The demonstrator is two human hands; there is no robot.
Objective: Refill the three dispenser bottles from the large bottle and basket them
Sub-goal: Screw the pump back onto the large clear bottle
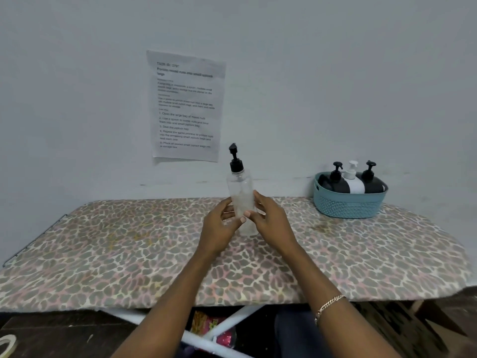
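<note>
A tall clear large bottle with a black pump top stands upright on the leopard-print board, near its far edge at the middle. My left hand and my right hand wrap its lower half from either side. At the far right a teal basket holds three dispenser bottles: a black one, a white one and another black one, all leaning back against the rim with pumps up.
The board runs against a pale wall with a printed sheet taped above the bottle. White metal legs and colourful bags show under the front edge. A bracelet is on my right wrist.
</note>
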